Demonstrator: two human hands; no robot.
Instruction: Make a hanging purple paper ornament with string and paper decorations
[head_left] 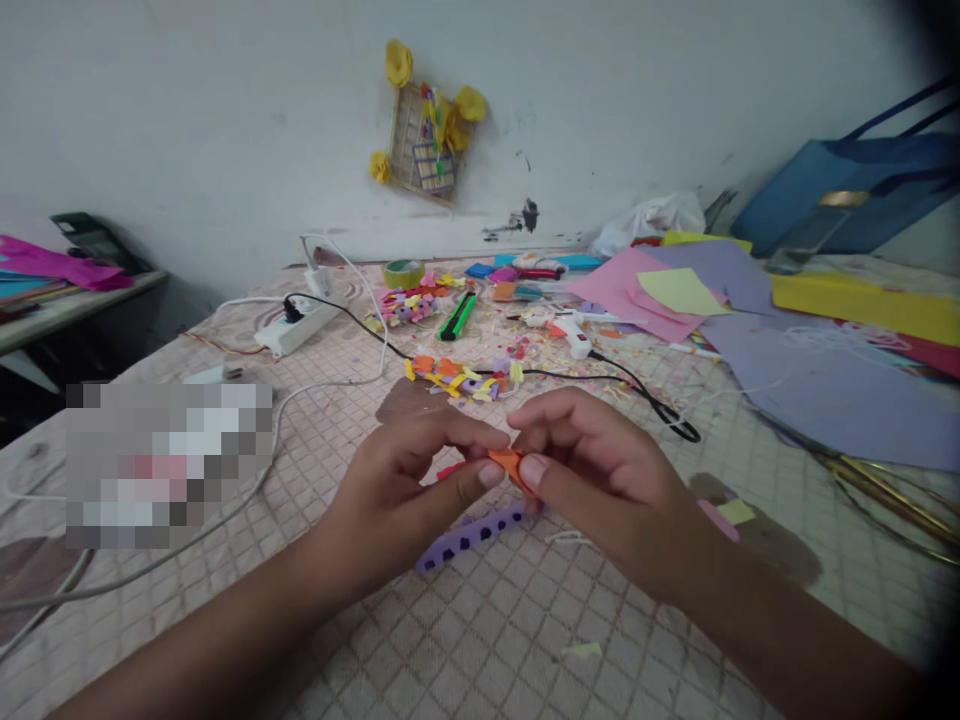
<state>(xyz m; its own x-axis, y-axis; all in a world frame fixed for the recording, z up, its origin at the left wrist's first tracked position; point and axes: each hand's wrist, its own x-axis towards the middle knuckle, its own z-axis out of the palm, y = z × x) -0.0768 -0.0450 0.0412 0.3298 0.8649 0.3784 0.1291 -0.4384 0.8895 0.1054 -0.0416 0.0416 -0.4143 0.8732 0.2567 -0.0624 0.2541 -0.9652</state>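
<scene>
Between the fingertips of both hands is a small folded piece of orange paper or foam (507,460). My left hand (427,470) pinches its left end with thumb and fingers. On the other side, my right hand (600,470) grips it with the thumb on top. Below the hands lies a purple strip with dark spots (472,540), partly covered by them. A bit of red (448,470) shows behind my left thumb. Just beyond my hands, a purple strip decorated with orange and yellow pieces (457,378) rests on the tablecloth.
A white glue gun (574,338), a green cutter knife (457,316) and a tape roll (403,273) lie further back among scraps. Coloured sheets (840,390) cover the right side. At left are a power strip (296,328), a white cable (274,450) and a blurred-out patch.
</scene>
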